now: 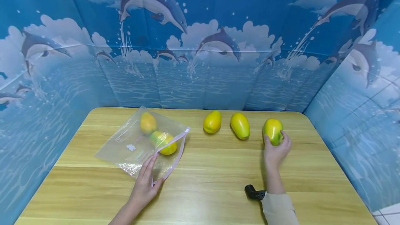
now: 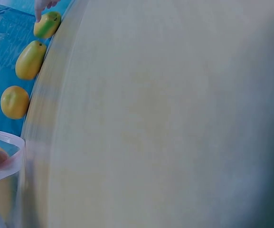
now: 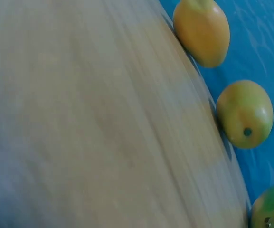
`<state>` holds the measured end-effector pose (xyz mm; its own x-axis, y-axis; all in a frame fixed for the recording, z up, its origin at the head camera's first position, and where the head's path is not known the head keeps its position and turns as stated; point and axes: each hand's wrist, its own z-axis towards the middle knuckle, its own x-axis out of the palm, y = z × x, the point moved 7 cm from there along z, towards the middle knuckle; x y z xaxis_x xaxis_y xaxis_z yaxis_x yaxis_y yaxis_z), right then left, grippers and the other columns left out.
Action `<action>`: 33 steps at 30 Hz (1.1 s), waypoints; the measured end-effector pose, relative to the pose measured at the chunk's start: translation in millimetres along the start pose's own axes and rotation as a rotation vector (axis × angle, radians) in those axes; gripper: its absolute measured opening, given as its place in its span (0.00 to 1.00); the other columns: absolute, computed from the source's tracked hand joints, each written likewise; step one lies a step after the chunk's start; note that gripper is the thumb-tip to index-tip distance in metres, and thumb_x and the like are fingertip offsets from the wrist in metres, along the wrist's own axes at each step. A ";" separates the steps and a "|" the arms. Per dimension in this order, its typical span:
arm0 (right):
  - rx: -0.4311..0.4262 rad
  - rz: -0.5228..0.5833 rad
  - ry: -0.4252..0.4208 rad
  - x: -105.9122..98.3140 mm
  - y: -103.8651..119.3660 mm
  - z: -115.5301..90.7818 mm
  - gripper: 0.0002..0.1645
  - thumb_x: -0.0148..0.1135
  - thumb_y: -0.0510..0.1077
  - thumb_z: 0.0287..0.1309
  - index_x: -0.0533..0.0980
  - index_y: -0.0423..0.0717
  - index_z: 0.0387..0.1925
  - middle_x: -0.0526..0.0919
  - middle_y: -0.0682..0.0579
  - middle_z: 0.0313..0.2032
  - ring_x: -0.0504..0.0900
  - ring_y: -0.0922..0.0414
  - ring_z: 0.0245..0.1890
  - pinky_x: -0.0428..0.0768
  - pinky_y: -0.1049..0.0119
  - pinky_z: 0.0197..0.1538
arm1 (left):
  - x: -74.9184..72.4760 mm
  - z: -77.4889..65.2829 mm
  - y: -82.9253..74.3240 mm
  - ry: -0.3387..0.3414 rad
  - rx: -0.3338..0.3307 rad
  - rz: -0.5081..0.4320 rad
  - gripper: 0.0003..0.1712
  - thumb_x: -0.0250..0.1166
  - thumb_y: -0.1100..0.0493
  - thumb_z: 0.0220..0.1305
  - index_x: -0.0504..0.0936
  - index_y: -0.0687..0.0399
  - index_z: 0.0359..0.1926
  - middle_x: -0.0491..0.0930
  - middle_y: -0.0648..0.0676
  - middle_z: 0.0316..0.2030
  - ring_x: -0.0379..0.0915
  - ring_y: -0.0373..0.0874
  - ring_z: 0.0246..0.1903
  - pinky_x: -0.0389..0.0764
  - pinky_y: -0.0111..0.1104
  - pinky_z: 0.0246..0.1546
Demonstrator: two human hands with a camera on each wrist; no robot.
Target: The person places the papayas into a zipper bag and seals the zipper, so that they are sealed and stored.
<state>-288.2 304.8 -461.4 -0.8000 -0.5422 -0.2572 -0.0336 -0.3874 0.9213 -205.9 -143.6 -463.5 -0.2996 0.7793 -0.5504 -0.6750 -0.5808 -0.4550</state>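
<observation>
Well, bag (image 1: 125, 140) with two fruits (image 1: 160, 138).

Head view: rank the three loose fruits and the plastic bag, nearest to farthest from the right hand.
1. Right-end fruit: held in the right hand.
2. Middle fruit: next one left.
3. Left-end fruit: farther left, between middle fruit and bag.
4. Plastic bag: leftmost, two fruits inside.

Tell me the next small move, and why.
Probably lift the rightmost fruit with the right hand and start it toward the clear bag: that hand grips the fruit, the left hand holds the bag open, and two similar fruits lie inside.
</observation>
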 end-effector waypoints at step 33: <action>0.111 0.021 0.145 8.0 -30.1 13.6 0.38 0.63 0.40 0.53 0.59 0.44 0.65 0.61 0.41 0.62 0.58 0.46 0.62 0.55 0.55 0.68 | -0.9 0.5 -0.2 0.006 -0.018 -0.004 0.50 0.68 0.72 0.32 0.59 0.75 0.62 0.61 0.65 0.61 0.51 0.42 0.65 0.51 0.27 0.68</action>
<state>-301.7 322.3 -487.2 -0.7066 -0.6542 -0.2697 -0.0900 -0.2950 0.9513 -205.9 -144.1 -462.6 -0.2925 0.7804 -0.5526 -0.6641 -0.5816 -0.4699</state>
